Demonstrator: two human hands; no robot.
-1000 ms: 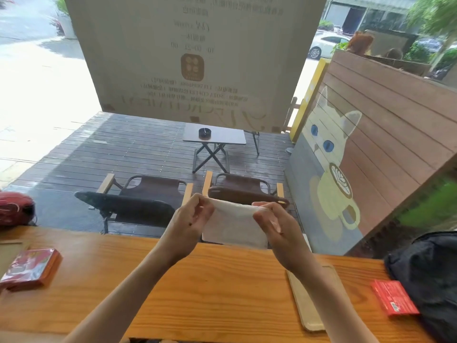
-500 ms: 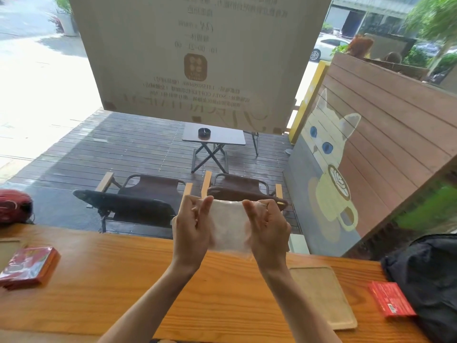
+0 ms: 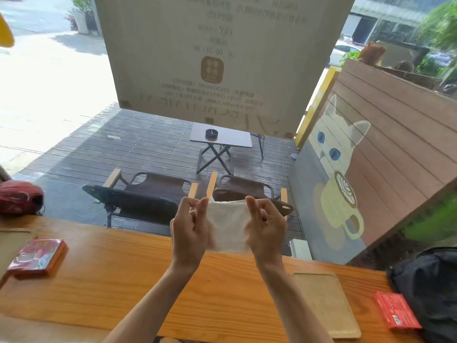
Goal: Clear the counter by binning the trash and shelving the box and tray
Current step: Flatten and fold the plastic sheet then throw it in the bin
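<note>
**Tissue held up over the counter**

Head view: both hands are raised above the counter, near its far edge. The left hand pinches the left top corner of a white tissue; the right hand pinches the right side, so the tissue hangs between them. A wooden tray lies flat toward the right end. A red box sits near the left end, and a red packet lies by the right end beside a dark bag.
</note>
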